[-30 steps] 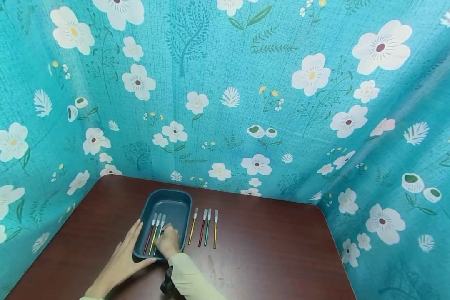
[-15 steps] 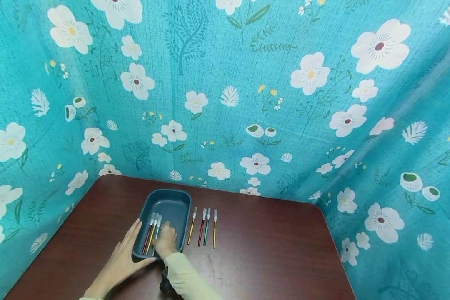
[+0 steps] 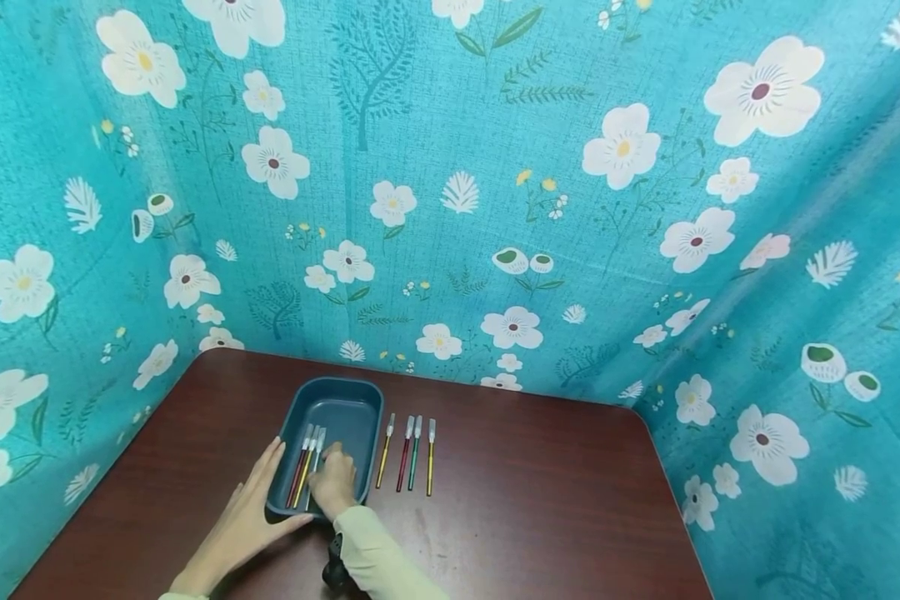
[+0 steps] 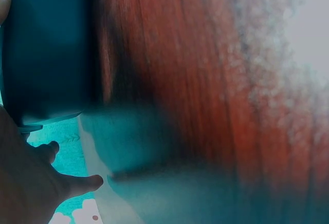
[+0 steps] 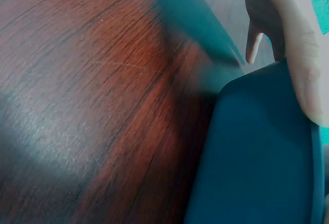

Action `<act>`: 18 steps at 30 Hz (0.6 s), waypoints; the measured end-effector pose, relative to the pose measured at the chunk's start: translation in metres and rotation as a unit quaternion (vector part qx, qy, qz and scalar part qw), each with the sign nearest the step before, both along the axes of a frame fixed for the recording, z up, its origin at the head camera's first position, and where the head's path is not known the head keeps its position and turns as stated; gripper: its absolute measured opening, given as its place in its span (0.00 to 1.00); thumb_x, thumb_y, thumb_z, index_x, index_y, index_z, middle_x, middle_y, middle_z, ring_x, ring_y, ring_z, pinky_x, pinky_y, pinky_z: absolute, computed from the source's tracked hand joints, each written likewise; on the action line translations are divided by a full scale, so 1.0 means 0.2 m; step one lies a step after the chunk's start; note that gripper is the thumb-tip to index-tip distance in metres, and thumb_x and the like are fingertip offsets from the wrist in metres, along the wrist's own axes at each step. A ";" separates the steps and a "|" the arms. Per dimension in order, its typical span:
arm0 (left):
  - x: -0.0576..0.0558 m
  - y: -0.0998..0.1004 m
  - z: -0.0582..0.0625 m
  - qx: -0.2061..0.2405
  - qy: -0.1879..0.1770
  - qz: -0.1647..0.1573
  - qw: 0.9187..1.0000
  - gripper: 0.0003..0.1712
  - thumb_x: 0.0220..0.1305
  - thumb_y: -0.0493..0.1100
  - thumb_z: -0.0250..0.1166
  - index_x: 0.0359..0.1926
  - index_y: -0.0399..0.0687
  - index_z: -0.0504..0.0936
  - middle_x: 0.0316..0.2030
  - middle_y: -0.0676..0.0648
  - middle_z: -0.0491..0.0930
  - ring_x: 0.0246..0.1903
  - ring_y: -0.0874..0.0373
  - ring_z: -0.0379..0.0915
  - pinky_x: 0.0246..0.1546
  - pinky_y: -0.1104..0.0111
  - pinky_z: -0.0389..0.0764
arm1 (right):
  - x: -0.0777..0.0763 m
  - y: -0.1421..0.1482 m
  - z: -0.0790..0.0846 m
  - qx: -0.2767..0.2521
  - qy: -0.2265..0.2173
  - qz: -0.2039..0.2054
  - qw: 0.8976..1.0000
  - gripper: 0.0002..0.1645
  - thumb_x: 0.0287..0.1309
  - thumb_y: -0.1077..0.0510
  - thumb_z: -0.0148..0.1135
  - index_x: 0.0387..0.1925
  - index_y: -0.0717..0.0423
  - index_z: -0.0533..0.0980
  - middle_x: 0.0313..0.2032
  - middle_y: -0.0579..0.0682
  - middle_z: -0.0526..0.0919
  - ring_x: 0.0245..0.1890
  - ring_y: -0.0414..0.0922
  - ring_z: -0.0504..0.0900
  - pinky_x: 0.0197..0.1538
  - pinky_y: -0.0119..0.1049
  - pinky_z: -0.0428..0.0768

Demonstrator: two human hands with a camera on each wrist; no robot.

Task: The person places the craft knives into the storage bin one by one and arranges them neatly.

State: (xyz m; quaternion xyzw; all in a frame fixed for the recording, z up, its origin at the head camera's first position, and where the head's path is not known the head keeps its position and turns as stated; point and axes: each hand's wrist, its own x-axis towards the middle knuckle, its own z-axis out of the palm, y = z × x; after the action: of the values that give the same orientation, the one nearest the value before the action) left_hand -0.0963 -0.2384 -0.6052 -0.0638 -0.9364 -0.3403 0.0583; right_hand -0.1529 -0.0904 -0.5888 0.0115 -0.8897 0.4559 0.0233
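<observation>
On the table, a dark blue tray [image 3: 348,414] holds a red craft knife [image 3: 297,471], a yellow one and a silvery blue craft knife [image 3: 318,447], side by side with clear caps toward the far end. My right hand [image 3: 335,482] reaches inside and pinches the silvery blue knife's handle; its fingertips are partly hidden. My left hand [image 3: 243,518] spreads along the tray's left side and near corner with straight fingers touching the rim. In the right wrist view, the left thumb [image 5: 308,88] rests against the rim.
Right of the tray, several capped craft knives lie on the table: a yellow one [image 3: 384,457], a red one [image 3: 404,458], a green one [image 3: 414,458] and another yellow one [image 3: 431,462]. A flowered turquoise curtain [image 3: 450,250] surrounds the brown table [image 3: 540,492].
The silvery blue craft knife has shifted slightly left, closer to the yellow one, with my right hand on it. My left hand and the tray have stayed put.
</observation>
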 end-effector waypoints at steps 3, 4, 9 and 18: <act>0.00 0.00 0.00 0.003 -0.003 0.000 1.000 0.74 0.54 0.67 0.80 0.86 0.48 0.43 0.82 0.34 0.47 0.73 0.29 0.57 0.56 0.18 0.61 | 0.00 0.01 -0.01 -0.014 0.008 0.003 1.000 0.17 0.51 0.70 0.77 0.41 0.60 0.78 0.29 0.50 0.79 0.29 0.46 0.81 0.33 0.42 0.81; 0.00 0.00 0.00 0.005 -0.007 0.001 1.000 0.74 0.54 0.67 0.80 0.86 0.49 0.43 0.82 0.35 0.47 0.73 0.29 0.56 0.56 0.18 0.60 | 0.00 0.01 -0.01 -0.018 0.010 0.002 1.000 0.16 0.52 0.70 0.76 0.41 0.59 0.79 0.28 0.48 0.78 0.28 0.44 0.80 0.33 0.40 0.81; 0.01 0.00 0.00 -0.003 -0.026 0.008 1.000 0.75 0.54 0.68 0.80 0.86 0.48 0.41 0.82 0.33 0.47 0.72 0.28 0.57 0.57 0.16 0.58 | 0.02 0.04 0.02 -0.041 0.027 0.014 0.999 0.17 0.51 0.71 0.75 0.40 0.59 0.79 0.25 0.42 0.76 0.25 0.38 0.76 0.30 0.36 0.79; -0.01 0.01 0.01 0.007 -0.030 0.003 1.000 0.73 0.55 0.67 0.79 0.86 0.47 0.42 0.82 0.34 0.46 0.72 0.28 0.56 0.58 0.18 0.60 | 0.00 0.16 0.11 -0.055 0.053 0.034 0.997 0.17 0.50 0.72 0.76 0.41 0.60 0.81 0.27 0.45 0.80 0.27 0.35 0.77 0.33 0.31 0.79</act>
State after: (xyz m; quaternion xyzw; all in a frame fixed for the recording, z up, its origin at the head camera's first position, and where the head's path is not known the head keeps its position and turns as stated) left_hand -0.0982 -0.2356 -0.6039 -0.0508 -0.9356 -0.3480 0.0314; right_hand -0.1529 -0.0591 -0.5659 0.0645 -0.8599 0.5033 0.0553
